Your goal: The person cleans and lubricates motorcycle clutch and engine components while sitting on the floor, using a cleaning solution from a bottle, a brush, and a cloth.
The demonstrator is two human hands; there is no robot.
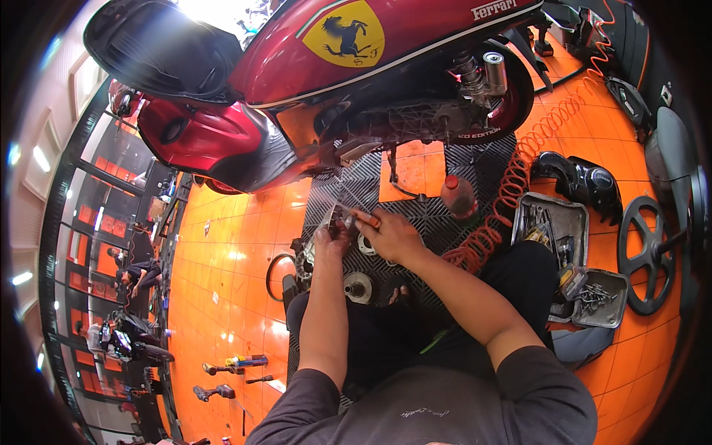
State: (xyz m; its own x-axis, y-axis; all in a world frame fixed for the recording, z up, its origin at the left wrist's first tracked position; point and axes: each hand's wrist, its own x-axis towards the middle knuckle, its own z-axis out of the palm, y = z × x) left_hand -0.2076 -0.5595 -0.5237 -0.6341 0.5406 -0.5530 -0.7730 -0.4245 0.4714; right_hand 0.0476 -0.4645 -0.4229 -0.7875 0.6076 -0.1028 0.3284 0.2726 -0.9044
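Note:
Between my knees, my left hand (331, 239) is closed round a small greyish metal part (337, 218), most of it hidden by the fingers. My right hand (391, 234) grips the orange handle (366, 217) of a slim tool, whose tip meets or nearly meets that part; its kind is too small to tell. Below my hands a round metal disc with a central hub (357, 287) lies on the black ribbed mat (475, 231). Other round metal parts sit beside my left wrist and under my right hand. A red-capped bottle (460, 199) stands ahead to the right.
A red scooter (297, 67) with its seat raised spans the far side. A coiled orange hose (512, 178) runs along the right, near metal trays (599, 298) of tools and bolts, a black cover (582, 182) and a spoked wheel (647, 256). Cordless drivers (213, 392) lie at lower left.

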